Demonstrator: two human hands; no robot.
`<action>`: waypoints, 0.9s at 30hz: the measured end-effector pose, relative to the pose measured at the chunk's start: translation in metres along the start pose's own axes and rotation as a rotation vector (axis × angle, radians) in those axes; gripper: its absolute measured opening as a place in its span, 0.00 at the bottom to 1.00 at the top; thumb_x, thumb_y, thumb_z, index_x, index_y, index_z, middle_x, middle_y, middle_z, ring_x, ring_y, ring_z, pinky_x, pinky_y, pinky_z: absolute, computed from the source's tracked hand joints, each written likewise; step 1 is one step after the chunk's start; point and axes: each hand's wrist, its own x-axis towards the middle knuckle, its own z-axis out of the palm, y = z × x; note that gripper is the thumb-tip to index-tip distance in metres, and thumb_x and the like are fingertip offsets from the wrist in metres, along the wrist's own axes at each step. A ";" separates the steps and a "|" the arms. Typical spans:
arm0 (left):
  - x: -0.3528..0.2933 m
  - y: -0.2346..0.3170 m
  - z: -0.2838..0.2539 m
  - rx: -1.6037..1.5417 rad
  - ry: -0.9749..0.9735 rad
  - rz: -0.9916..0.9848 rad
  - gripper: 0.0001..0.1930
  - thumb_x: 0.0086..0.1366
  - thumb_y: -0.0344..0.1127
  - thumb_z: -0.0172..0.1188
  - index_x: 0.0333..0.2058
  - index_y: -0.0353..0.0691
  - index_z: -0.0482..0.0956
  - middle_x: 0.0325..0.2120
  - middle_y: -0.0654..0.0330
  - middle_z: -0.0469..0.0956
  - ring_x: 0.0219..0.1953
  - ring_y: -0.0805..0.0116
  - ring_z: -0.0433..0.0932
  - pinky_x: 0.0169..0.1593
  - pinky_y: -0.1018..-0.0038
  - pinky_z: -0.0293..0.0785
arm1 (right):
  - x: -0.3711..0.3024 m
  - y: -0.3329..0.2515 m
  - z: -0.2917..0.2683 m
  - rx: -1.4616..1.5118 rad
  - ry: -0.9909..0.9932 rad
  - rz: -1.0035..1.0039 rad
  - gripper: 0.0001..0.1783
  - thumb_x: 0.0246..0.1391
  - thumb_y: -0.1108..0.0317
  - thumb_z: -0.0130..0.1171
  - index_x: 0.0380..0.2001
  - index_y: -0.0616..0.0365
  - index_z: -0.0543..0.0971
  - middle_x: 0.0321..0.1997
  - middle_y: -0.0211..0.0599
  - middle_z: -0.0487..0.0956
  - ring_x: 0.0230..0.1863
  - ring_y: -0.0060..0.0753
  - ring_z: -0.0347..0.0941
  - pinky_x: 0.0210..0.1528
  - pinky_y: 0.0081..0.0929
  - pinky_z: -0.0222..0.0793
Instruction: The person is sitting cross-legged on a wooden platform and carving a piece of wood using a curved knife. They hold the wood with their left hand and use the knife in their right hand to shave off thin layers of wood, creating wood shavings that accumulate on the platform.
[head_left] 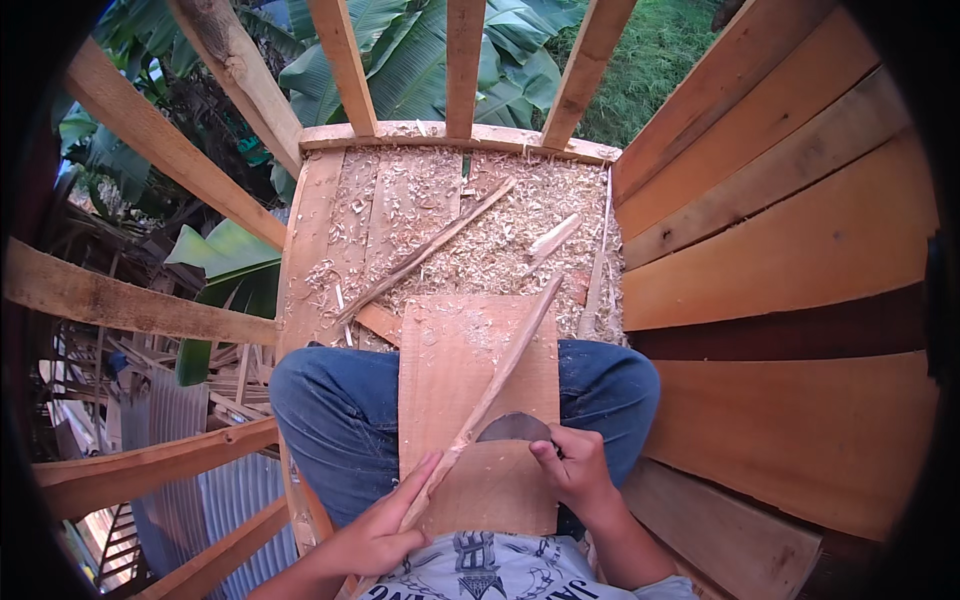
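Observation:
My left hand (pixel 385 530) is wrapped round the lower part of a long, thin wooden stick (pixel 500 376). The stick slants away from me to the upper right, paler and freshly cut where the blade is near. In my right hand (pixel 580 470) is a knife with a broad, dark, rounded blade (pixel 514 428); its handle is mostly hidden in my fist. The blade's tip end lies beside the stick, and I cannot tell whether they touch. Under both rests a flat wooden board (pixel 440 365) across my lap, with a few shavings on it.
Wood shavings (pixel 490 240) cover much of the plank floor (pixel 317 215). A long split stick (pixel 430 243) and a short pale piece (pixel 553 240) lie there. Slatted wooden rails (pixel 150 310) stand left and ahead, and a plank wall (pixel 770 250) rises close on the right.

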 end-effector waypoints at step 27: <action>0.006 0.012 0.015 -0.058 0.074 0.127 0.50 0.45 0.24 0.51 0.70 0.33 0.41 0.70 0.45 0.47 0.72 0.58 0.44 0.71 0.71 0.37 | 0.020 0.000 0.007 -0.358 0.228 -0.187 0.31 0.50 0.43 0.63 0.13 0.57 0.65 0.13 0.40 0.66 0.15 0.46 0.67 0.17 0.36 0.61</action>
